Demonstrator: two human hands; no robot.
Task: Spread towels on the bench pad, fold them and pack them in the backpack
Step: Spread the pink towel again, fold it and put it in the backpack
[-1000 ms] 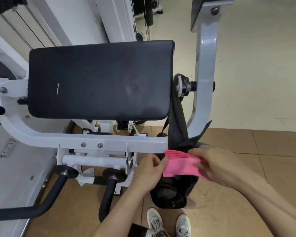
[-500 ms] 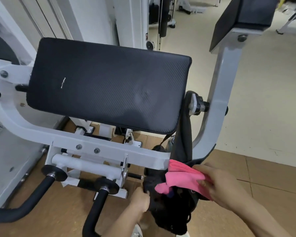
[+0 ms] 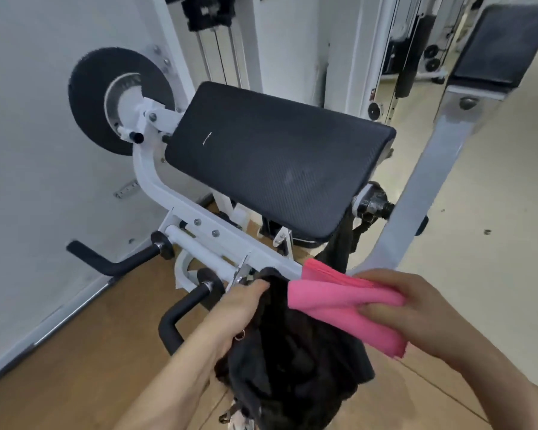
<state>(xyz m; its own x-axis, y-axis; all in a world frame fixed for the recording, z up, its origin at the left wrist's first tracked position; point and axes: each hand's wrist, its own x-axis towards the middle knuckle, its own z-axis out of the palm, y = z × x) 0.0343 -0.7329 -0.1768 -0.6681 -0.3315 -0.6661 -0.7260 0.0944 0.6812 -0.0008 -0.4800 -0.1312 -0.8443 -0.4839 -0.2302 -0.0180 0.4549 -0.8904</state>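
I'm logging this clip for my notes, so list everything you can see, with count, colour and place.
bench pad: one, black, centre, on the white frame
towel: one, pink, folded, over the backpack's opening
backpack: one, black, hanging below the pad's near right corner
machine frame: one, white, under and beside the pad
round disc: one, black, left of the pad
handles: two, black, lower left of the frame
second pad: one, black, top right
floor: brown near, pale farther right
left hand: grips the backpack's rim
right hand: holds the towel
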